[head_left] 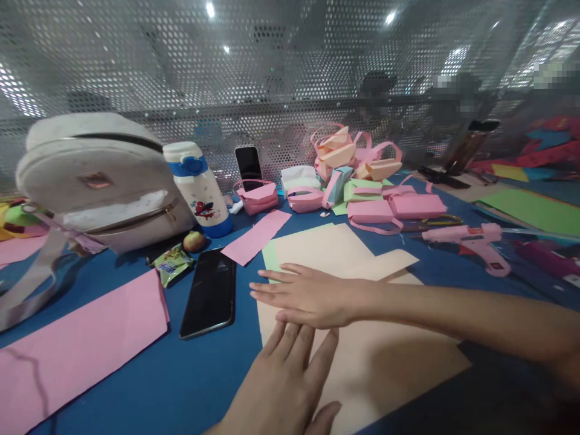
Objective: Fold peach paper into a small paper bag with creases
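Observation:
My right hand point(308, 295) lies palm down on a stack of peach paper sheets point(408, 356), its fingers stretched out toward the left. Just in front of me, my left hand point(281, 386) also rests on the peach paper with fingers extended, their tips touching or tucked close to the right hand's thumb. Neither hand grips anything. A narrow peach strip point(396, 263) sticks out beyond my right forearm, with part of it hidden behind the arm. A green sheet edge point(270, 257) shows under the stack's far left corner, where a pink paper strip point(258, 237) lies.
Left are a large pink sheet point(90, 344), a dark phone point(209, 293), a snack packet point(172, 264), a bottle point(199, 190) and a backpack point(104, 181). Several small paper bags point(371, 211) stand behind. A pink glue gun point(471, 241) and green sheets point(534, 208) lie right.

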`<move>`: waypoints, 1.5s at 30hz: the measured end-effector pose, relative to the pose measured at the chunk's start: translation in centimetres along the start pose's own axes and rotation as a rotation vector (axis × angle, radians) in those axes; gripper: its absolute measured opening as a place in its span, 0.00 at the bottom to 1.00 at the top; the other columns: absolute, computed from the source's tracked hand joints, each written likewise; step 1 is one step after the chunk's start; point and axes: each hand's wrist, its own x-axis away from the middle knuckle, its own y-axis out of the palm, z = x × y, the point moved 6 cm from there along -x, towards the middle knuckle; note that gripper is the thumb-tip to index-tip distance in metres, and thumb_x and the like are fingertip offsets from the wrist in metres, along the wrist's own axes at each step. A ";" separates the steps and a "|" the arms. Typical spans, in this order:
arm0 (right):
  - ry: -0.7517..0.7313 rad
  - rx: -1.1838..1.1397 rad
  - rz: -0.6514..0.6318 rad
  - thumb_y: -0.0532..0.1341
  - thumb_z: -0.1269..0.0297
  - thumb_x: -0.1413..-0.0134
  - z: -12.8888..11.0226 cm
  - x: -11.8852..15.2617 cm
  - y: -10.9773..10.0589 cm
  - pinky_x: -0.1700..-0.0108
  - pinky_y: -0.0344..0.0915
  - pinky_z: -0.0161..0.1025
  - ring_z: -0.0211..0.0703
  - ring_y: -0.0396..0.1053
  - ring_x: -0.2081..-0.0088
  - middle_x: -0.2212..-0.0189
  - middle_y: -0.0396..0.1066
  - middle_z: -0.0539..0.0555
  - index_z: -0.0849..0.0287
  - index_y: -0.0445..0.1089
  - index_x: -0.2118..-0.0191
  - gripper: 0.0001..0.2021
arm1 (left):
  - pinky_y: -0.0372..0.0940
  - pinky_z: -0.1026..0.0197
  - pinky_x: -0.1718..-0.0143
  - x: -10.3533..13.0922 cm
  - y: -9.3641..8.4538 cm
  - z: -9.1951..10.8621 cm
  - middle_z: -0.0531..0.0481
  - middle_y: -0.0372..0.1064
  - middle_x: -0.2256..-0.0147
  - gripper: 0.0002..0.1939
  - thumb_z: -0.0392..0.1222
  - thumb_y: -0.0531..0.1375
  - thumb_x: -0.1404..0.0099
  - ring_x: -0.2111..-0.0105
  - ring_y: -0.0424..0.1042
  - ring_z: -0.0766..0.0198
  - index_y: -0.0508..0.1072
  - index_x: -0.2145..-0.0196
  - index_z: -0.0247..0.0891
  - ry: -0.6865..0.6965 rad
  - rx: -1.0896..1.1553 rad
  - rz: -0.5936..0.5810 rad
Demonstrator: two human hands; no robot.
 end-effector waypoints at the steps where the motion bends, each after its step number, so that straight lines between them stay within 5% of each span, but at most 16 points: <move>1: 0.016 0.007 0.013 0.41 0.55 0.27 0.1 0.4 0.0 0.31 0.35 0.55 0.48 0.32 0.28 0.29 0.41 0.53 0.63 0.45 0.29 0.28 | 0.63 0.30 0.47 0.0 0.0 0.0 0.23 0.62 0.41 0.35 0.51 0.54 0.31 0.41 0.63 0.30 0.56 0.33 0.29 0.005 -0.004 0.019; 11: 0.249 0.144 0.108 0.45 0.56 0.28 1.8 6.7 -0.8 0.30 0.37 0.56 0.48 0.40 0.29 0.31 0.47 0.57 0.63 0.48 0.30 0.27 | 0.63 0.34 0.45 0.6 0.1 0.1 0.23 0.55 0.37 0.34 0.53 0.54 0.30 0.37 0.55 0.32 0.56 0.34 0.29 0.048 -0.098 0.172; 20: 0.374 0.360 0.257 0.48 0.59 0.30 4.1 12.8 -0.3 0.33 0.48 0.55 0.49 0.50 0.32 0.32 0.53 0.55 0.54 0.47 0.30 0.26 | 0.65 0.37 0.46 0.5 0.1 0.1 0.22 0.58 0.39 0.33 0.54 0.54 0.30 0.38 0.57 0.32 0.58 0.35 0.29 0.059 -0.151 0.208; 25: 0.446 0.510 0.249 0.46 0.59 0.29 5.0 15.4 -0.3 0.36 0.53 0.58 0.51 0.52 0.32 0.33 0.56 0.57 0.58 0.50 0.31 0.26 | 0.64 0.38 0.45 0.5 0.4 -0.1 0.25 0.56 0.37 0.34 0.54 0.54 0.30 0.37 0.57 0.34 0.56 0.34 0.30 0.053 -0.139 0.193; 39: 0.680 0.731 0.237 0.44 0.51 0.32 5.8 18.7 -0.3 0.38 0.54 0.60 0.60 0.55 0.34 0.36 0.58 0.71 0.75 0.63 0.39 0.32 | 0.61 0.39 0.42 0.7 0.5 -0.3 0.31 0.53 0.35 0.34 0.50 0.55 0.30 0.35 0.54 0.37 0.53 0.32 0.35 0.043 -0.096 0.210; 45: 0.703 0.808 0.183 0.45 0.48 0.33 5.2 18.1 -1.0 0.41 0.57 0.60 0.65 0.58 0.37 0.37 0.57 0.75 0.79 0.70 0.46 0.35 | 0.67 0.45 0.46 0.4 -1.6 -0.8 0.34 0.64 0.40 0.25 0.48 0.52 0.28 0.41 0.66 0.43 0.62 0.38 0.35 0.028 -0.079 0.270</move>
